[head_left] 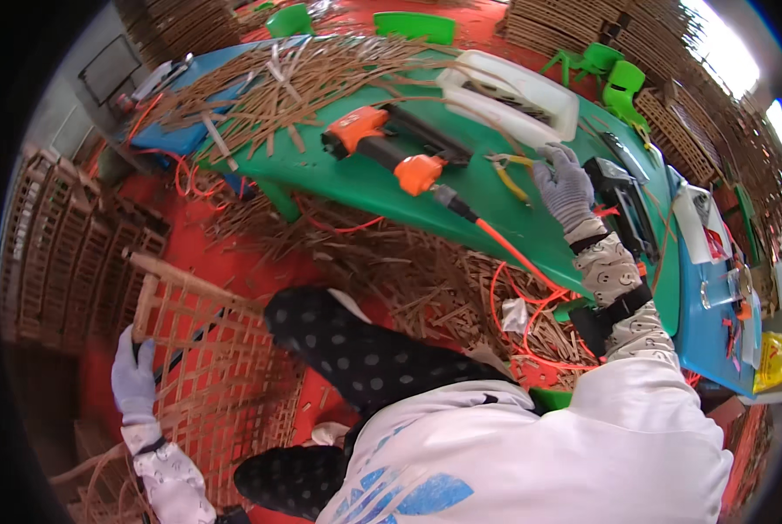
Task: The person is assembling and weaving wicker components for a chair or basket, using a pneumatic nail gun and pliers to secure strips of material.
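My left hand (pixel 134 380), in a pale grey glove, is closed on the edge of a woven wooden lattice panel (pixel 212 375) at the lower left. The panel stands tilted beside my legs, with a thick rail along its upper edge. On the green table my right hand (pixel 566 185), gloved too, is closed at one yellow handle of a pair of pliers (pixel 511 178). The pliers' handles are spread apart; my fingers partly hide the handle end. Left of the pliers lies an orange and black nail gun (pixel 378 144) with an orange hose. A black tool (pixel 622 205) lies right of my hand.
Loose wooden strips (pixel 277 96) heap on the green table's (pixel 339 196) far left, and more scraps cover the red floor. A white bin (pixel 509 96) stands at the back. Orange hose (pixel 500 288) loops below the table edge. Stacked lattice panels (pixel 55 253) stand at the left.
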`<state>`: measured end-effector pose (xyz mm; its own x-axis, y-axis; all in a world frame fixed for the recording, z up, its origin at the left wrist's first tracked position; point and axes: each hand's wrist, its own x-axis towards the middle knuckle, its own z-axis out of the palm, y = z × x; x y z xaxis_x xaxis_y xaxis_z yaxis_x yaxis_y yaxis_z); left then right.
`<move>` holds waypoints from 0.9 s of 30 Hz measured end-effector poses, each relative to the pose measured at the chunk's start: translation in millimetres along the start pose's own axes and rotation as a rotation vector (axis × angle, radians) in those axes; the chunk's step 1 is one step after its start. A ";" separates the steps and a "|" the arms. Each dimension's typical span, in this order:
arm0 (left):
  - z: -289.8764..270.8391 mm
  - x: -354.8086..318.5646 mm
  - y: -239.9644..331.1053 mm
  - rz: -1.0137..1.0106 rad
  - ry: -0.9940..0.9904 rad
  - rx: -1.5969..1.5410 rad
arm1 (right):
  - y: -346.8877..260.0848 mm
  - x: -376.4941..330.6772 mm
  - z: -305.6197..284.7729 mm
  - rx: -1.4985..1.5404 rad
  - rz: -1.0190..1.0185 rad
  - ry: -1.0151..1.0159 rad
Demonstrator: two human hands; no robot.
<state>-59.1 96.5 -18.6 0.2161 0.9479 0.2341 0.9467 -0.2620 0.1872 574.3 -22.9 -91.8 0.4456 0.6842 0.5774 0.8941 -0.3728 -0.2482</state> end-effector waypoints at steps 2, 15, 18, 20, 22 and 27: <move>-0.2 -5.5 -15.4 0.014 0.005 -0.010 | 20.0 -2.6 3.4 0.106 0.160 0.059; 0.8 -1.3 -2.9 0.015 -0.017 -0.022 | 89.5 -6.8 -15.7 -0.015 0.343 -0.219; -5.9 -11.3 -10.0 -0.010 0.008 0.044 | 75.0 26.3 14.4 -0.188 0.221 -0.368; -5.9 -16.9 -7.0 -0.056 0.019 0.029 | 74.0 42.9 36.2 -0.372 0.191 -0.571; -4.8 -8.2 19.7 -0.116 -0.046 -0.066 | 55.9 51.9 18.4 -0.461 0.194 -0.681; -24.4 -21.8 9.6 -0.087 -0.027 -0.015 | 91.9 65.2 49.8 -0.449 0.119 -0.717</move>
<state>-60.5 68.9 1.4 0.1394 0.9718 0.1902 0.9587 -0.1805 0.2199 687.8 18.7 -115.8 0.5921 0.7993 -0.1026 0.8040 -0.5771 0.1435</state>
